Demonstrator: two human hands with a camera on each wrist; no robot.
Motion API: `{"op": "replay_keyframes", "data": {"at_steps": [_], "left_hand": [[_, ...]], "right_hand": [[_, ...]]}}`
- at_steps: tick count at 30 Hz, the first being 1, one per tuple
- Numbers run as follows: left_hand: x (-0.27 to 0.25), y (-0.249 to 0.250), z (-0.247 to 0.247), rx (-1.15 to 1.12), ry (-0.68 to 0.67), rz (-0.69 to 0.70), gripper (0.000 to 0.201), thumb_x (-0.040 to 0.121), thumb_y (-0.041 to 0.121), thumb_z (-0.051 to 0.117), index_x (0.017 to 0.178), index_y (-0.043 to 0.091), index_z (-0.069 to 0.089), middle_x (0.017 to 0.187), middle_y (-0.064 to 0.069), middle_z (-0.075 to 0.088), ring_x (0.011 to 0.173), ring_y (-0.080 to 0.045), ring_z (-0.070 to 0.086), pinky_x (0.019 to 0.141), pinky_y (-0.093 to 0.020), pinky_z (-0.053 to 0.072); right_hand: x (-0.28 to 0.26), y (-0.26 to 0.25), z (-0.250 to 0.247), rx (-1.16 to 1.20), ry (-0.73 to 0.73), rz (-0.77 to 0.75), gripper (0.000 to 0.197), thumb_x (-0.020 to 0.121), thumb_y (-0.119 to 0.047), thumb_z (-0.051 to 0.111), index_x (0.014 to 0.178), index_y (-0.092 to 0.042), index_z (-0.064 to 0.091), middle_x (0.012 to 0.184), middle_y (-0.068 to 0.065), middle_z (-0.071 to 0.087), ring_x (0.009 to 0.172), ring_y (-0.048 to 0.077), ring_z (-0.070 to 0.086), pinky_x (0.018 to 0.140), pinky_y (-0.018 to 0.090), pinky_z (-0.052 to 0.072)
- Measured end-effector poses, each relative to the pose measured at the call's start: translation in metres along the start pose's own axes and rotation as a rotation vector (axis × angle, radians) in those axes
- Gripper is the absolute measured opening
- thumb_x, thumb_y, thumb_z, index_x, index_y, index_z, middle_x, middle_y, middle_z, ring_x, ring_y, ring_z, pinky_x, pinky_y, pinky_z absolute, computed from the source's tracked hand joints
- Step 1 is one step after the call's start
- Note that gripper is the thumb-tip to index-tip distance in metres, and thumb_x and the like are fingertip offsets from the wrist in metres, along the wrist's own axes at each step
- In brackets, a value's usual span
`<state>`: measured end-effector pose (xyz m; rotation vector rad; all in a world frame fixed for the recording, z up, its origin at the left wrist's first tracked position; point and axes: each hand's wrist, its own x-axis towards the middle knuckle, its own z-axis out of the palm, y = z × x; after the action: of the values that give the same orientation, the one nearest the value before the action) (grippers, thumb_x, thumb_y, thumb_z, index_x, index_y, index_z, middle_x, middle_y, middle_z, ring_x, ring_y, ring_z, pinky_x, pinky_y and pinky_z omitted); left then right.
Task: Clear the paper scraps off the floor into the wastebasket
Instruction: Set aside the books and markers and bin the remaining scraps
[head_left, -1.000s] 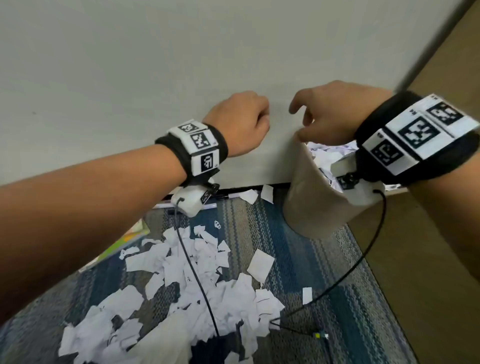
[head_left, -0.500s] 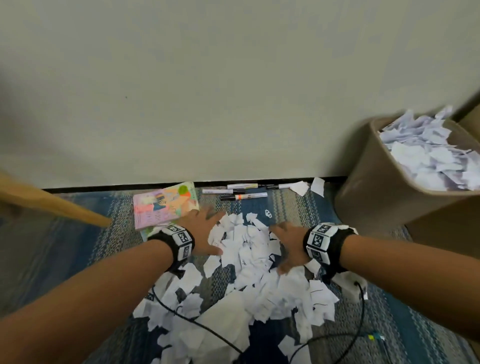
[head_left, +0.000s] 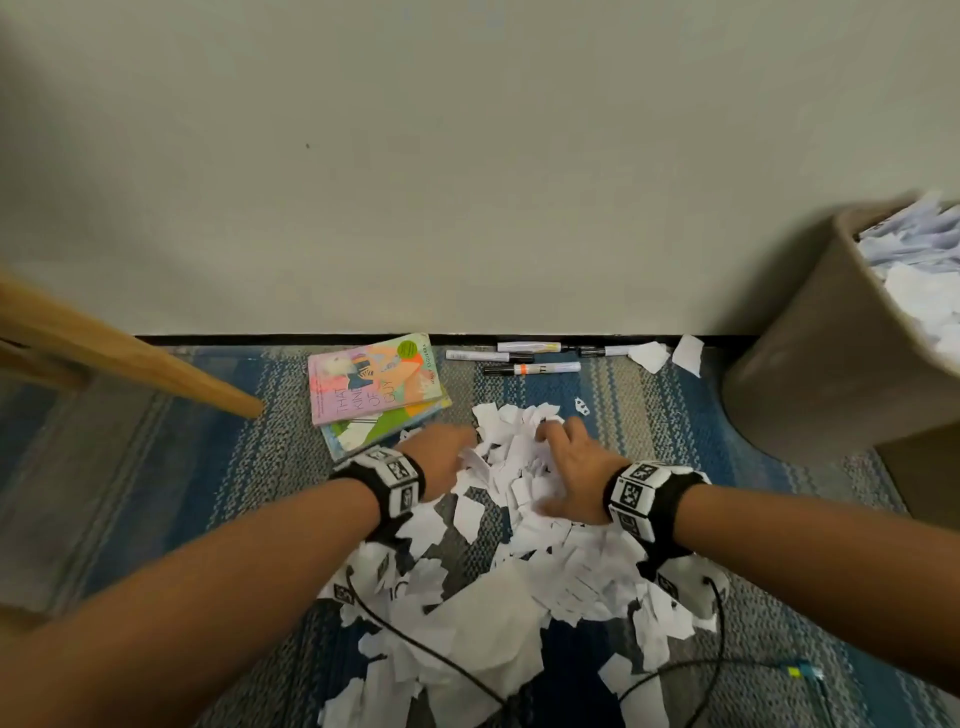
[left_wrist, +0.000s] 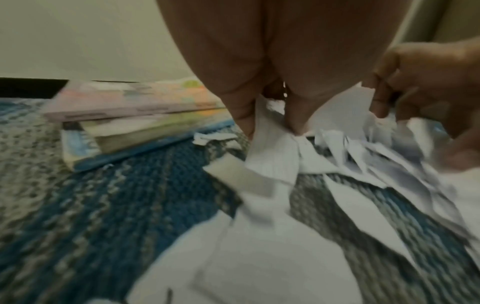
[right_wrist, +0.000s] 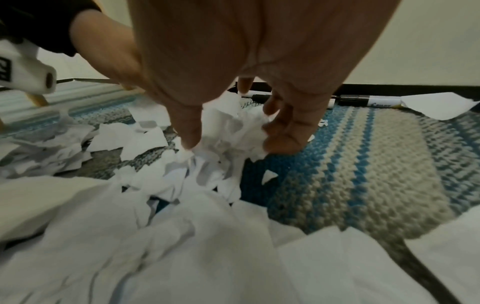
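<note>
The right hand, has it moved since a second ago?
Yes. The right hand was up over the wastebasket; now it is down on the paper scraps, left of it.

Left hand (left_wrist: 259, 67) fingers (left_wrist: 242, 115) on white paper scraps (left_wrist: 272, 156), stacked books (left_wrist: 130, 115) just beside.

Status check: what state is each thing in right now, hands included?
Left hand: pinching paper scraps.
Right hand: fingers curled round scraps.
Paper scraps: most piled on the rug.
Wastebasket: upright, nearly full.
Books: stacked, closed.
Markers: lying by the wall, capped.
</note>
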<state>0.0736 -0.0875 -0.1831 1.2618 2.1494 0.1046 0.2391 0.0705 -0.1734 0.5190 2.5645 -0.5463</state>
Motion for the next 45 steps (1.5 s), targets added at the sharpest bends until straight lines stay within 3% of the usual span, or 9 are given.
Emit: {"op": "replay_keyframes", "data": {"at_steps": [8,13,16,19,22,27,33,41,45], "left_hand": [[-0.036,-0.044,-0.026,0.099,-0.069,0.036,0.057,0.084,-0.001,0.044,0.128,0.034,0.046,0.117,-0.007,0.054,0.101,-0.028,0.051,0.081,-0.039,0.046],[-0.070,-0.070,0.000,0.302,-0.196,0.060,0.062,0.083,0.014,0.048,0.133,0.047,0.030,0.129,-0.005,0.031,0.119,-0.030,0.031,0.090,-0.049,0.044],[-0.089,-0.075,0.012,0.304,-0.221,0.089,0.059,0.078,0.053,0.058,0.130,0.051,0.029,0.142,0.006,0.018,0.128,-0.026,0.022,0.094,-0.055,0.039],[-0.100,-0.069,0.012,0.416,-0.293,0.142,0.094,0.054,0.082,0.063,0.134,0.053,0.022,0.147,0.006,0.011,0.133,-0.025,0.018,0.096,-0.061,0.036],[-0.104,-0.066,0.023,0.538,-0.328,0.228,0.091,0.060,0.059,0.079,0.132,0.047,0.025,0.150,-0.002,0.009,0.133,-0.031,0.019,0.098,-0.057,0.039],[-0.095,-0.063,0.019,0.194,-0.254,0.180,0.030,0.081,0.016,0.066,0.108,0.021,0.055,0.119,-0.007,0.041,0.114,-0.031,0.047,0.089,-0.037,0.043],[-0.071,-0.046,-0.026,-0.133,0.028,0.085,0.033,0.075,-0.005,0.055,0.102,0.012,0.060,0.106,-0.008,0.057,0.097,-0.025,0.050,0.077,-0.032,0.039],[-0.040,-0.024,-0.029,-0.082,0.133,0.021,0.025,0.080,0.001,0.050,0.078,0.024,0.062,0.096,-0.006,0.066,0.088,-0.029,0.057,0.066,-0.027,0.038],[-0.033,-0.016,-0.025,0.006,0.165,-0.031,0.021,0.083,0.010,0.048,0.088,0.020,0.066,0.100,-0.009,0.067,0.092,-0.031,0.057,0.068,-0.029,0.040]], "right_hand": [[0.030,-0.008,-0.004,-0.223,-0.137,-0.007,0.131,0.055,-0.071,0.077,0.141,-0.056,-0.021,0.157,-0.002,-0.029,0.145,0.045,-0.008,0.103,0.072,0.026],[0.043,-0.019,-0.004,-0.347,-0.134,-0.084,0.074,0.082,-0.048,0.067,0.141,-0.052,0.022,0.154,0.000,0.012,0.135,0.043,0.023,0.097,0.057,0.045],[0.049,-0.025,-0.009,-0.285,-0.088,-0.121,0.041,0.089,-0.025,0.060,0.127,-0.034,0.046,0.133,0.007,0.035,0.116,0.038,0.043,0.091,0.048,0.047],[0.054,-0.028,-0.015,-0.226,-0.094,-0.124,0.027,0.089,-0.014,0.057,0.116,-0.016,0.056,0.120,0.012,0.048,0.105,0.037,0.054,0.086,0.042,0.048],[0.054,-0.025,-0.023,-0.162,-0.054,-0.143,0.021,0.086,-0.007,0.056,0.106,-0.011,0.062,0.110,0.012,0.059,0.103,0.033,0.057,0.082,0.036,0.047],[0.048,-0.019,-0.039,-0.014,0.021,-0.144,0.018,0.084,-0.010,0.061,0.100,-0.016,0.064,0.098,0.006,0.066,0.093,0.027,0.061,0.075,0.032,0.047],[0.028,-0.017,-0.047,0.039,0.006,-0.197,0.024,0.086,-0.009,0.063,0.104,-0.021,0.073,0.105,-0.003,0.063,0.093,0.016,0.058,0.083,0.028,0.046],[-0.008,0.005,-0.045,-0.102,-0.070,-0.124,0.023,0.085,-0.014,0.061,0.104,-0.020,0.072,0.110,-0.001,0.068,0.098,0.019,0.062,0.077,0.021,0.041],[-0.031,0.024,-0.034,-0.161,-0.090,-0.135,0.020,0.084,-0.017,0.058,0.098,-0.016,0.071,0.104,0.000,0.067,0.095,0.021,0.062,0.078,0.024,0.045]]}}
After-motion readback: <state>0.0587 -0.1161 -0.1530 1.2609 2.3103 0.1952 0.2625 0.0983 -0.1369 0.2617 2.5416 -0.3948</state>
